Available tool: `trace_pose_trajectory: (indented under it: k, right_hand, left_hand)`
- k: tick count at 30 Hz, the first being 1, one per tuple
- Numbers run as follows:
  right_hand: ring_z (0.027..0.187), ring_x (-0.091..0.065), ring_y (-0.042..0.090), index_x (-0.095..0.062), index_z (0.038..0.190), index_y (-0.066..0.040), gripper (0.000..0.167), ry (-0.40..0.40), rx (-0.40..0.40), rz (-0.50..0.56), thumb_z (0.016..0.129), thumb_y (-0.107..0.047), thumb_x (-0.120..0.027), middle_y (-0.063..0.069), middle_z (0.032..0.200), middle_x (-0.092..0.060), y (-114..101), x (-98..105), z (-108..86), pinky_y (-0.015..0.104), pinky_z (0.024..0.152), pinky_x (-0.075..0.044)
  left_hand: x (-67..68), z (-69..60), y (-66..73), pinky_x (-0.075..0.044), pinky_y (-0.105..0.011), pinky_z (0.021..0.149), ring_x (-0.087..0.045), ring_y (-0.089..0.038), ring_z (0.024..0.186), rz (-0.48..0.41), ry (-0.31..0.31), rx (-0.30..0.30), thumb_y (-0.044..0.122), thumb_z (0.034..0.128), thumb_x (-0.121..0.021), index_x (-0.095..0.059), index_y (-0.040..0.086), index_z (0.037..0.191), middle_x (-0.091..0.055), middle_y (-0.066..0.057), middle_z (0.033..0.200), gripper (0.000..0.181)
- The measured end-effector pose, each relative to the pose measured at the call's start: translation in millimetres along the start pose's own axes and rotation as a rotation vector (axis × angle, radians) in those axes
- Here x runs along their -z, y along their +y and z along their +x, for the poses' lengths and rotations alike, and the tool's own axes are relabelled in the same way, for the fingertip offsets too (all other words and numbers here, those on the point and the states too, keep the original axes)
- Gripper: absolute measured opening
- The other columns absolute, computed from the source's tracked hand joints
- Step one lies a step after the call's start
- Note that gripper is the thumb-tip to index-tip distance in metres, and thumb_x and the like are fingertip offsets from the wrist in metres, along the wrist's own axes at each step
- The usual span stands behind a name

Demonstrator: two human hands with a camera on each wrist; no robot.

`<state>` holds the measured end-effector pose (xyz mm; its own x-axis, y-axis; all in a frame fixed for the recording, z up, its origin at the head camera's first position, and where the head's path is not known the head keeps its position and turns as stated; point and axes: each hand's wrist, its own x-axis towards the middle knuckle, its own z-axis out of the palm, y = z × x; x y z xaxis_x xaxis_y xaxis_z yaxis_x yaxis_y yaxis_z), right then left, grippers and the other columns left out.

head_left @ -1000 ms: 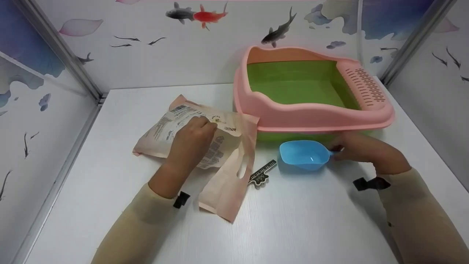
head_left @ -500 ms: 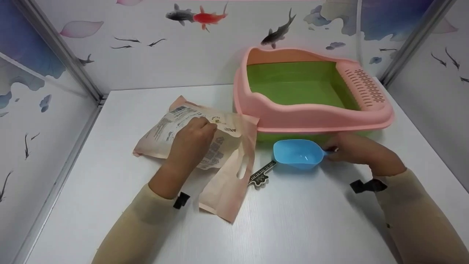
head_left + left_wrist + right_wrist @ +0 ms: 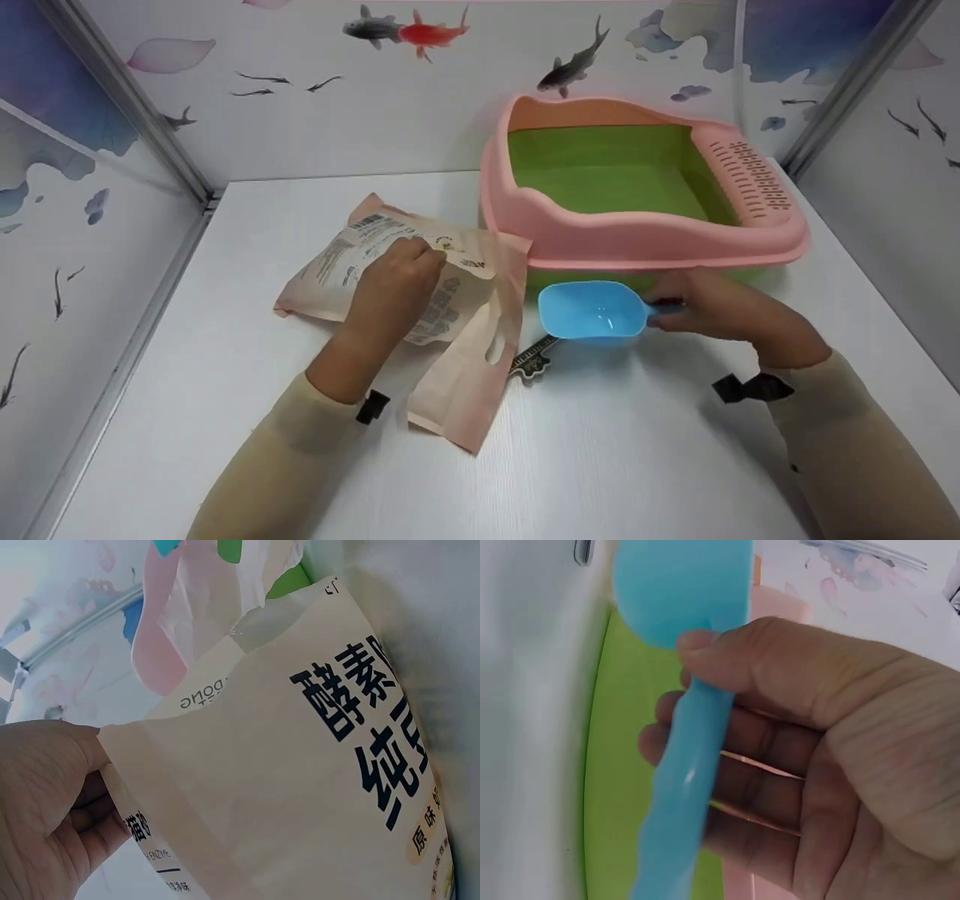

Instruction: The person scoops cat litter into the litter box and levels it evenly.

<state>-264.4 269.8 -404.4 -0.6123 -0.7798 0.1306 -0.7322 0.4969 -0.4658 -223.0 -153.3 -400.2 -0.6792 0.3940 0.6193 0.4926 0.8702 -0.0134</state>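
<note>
A pale pink cat litter bag (image 3: 326, 270) lies tilted on the white table, its top cut open and a strip with a handle hole (image 3: 465, 397) hanging off toward the front. My left hand (image 3: 394, 289) pinches the edge of the bag's mouth; in the left wrist view the thumb and curled fingers (image 3: 101, 840) hold that edge. In my right hand (image 3: 724, 307) is a light blue scoop (image 3: 592, 309), gripped by its wavy handle (image 3: 682, 780) with the thumb near the scoop's bowl. The scoop's bowl hangs to the right of the bag. What the bag contains is hidden.
Behind the scoop stands a litter box with a pink rim (image 3: 660, 240) and green base (image 3: 615, 172). A small dark patterned flat piece (image 3: 531, 366) lies on the table (image 3: 600, 450), partly covered by the bag strip and scoop. Printed panels (image 3: 300, 135) enclose the table.
The right hand has carried the scoop leftward, nearer the bag's mouth, and the scoop now covers the tip of the dark piece. Left hand and bag stay in place.
</note>
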Motion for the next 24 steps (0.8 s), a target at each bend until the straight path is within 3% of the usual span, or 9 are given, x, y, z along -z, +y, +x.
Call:
trace_pose_trajectory:
  k: [6, 10, 19, 24]
  right_hand:
    - [0.081, -0.059, 0.009, -0.08, 0.108, -0.021, 0.022, 0.033, 0.031, 0.038, 0.089, -0.009, -0.083, -0.012, 0.089, -0.071, -5, -2, 2.7, 0.018, 0.072, -0.054]
    - [0.09, -0.061, 0.009, -0.077, 0.118, -0.021, 0.03, 0.031, 0.047, 0.077, 0.091, -0.009, -0.08, -0.011, 0.104, -0.073, -10, -5, 5.7, 0.02, 0.079, -0.056]
    - [0.077, -0.059, 0.006, -0.076, 0.116, -0.021, 0.02, 0.003, 0.043, 0.071, 0.097, -0.016, -0.075, -0.012, 0.095, -0.071, -20, -16, 17.6, 0.021, 0.068, -0.053]
    - [0.069, -0.053, 0.005, -0.076, 0.11, -0.021, 0.013, 0.004, 0.069, 0.037, 0.097, -0.019, -0.075, -0.012, 0.082, -0.064, -30, -21, 29.4, 0.021, 0.06, -0.048]
  left_hand:
    - [0.3, -0.7, -0.4, -0.065, -0.029, 0.076, -0.07, -0.024, 0.09, -0.003, -0.01, -0.005, 0.0, 0.0973, -0.068, -0.077, 0.001, 0.104, -0.071, -0.012, 0.095, 0.011]
    - [0.8, -0.2, 0.2, -0.065, -0.03, 0.075, -0.07, -0.024, 0.089, -0.014, -0.003, -0.004, 0.0, 0.0978, -0.068, -0.077, 0.0, 0.105, -0.071, -0.012, 0.095, 0.012]
    - [1.6, 0.5, 0.4, -0.066, -0.031, 0.078, -0.071, -0.025, 0.093, -0.024, -0.02, 0.004, 0.002, 0.0987, -0.067, -0.077, 0.0, 0.108, -0.072, -0.013, 0.097, 0.014]
    - [1.5, 0.2, 1.2, -0.066, -0.03, 0.079, -0.07, -0.024, 0.093, -0.024, -0.017, 0.014, 0.003, 0.0985, -0.068, -0.077, 0.0, 0.108, -0.072, -0.012, 0.097, 0.013]
